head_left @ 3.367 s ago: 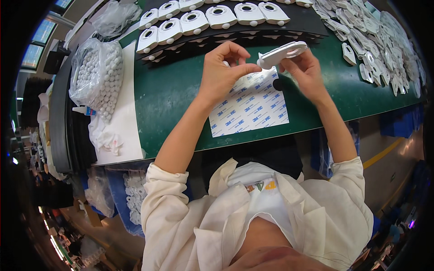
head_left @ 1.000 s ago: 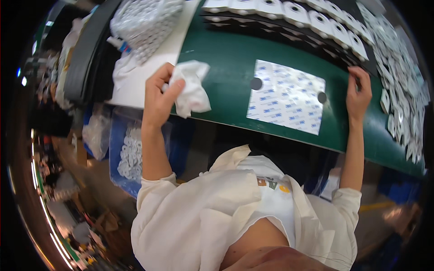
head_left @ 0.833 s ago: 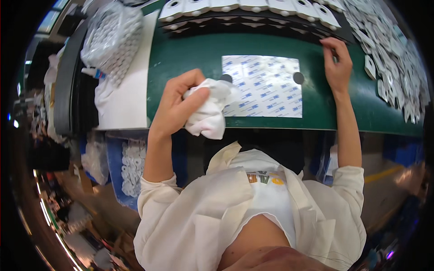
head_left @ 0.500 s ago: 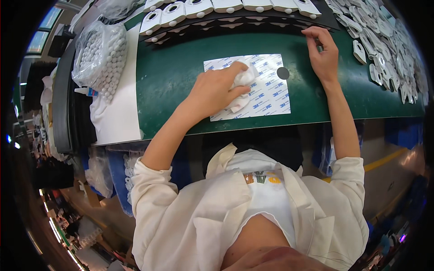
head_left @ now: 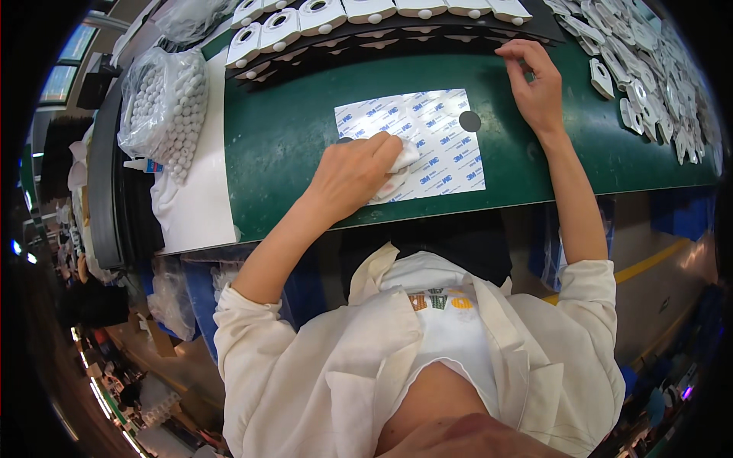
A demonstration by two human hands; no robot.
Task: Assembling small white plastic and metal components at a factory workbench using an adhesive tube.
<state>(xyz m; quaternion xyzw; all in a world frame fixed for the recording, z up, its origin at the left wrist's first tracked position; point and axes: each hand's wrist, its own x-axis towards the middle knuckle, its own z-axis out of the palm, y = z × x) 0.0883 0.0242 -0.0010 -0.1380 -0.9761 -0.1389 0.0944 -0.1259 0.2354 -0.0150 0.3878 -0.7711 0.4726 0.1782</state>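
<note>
- Crumpled white cloth [head_left: 407,155]: bunched in my left hand [head_left: 353,174], fingers closed on it, over the left half of a blue-printed white rectangular sheet [head_left: 450,156].
- Cloth emerges rightward past my fingertips; lower fold points toward the near edge of the smooth green table [head_left: 290,130]. Long axis: cannot tell, mostly covered.
- Left hand nearer; right hand [head_left: 536,88] well apart, loosely curled, nothing seen in it.

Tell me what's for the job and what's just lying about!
In use, it seems:
white cloth, gripped in the left hand
patterned sheet under the cloth

Seemingly just lying about:
bag of round white pieces
heap of flat white parts
small bottle by the bag
</note>
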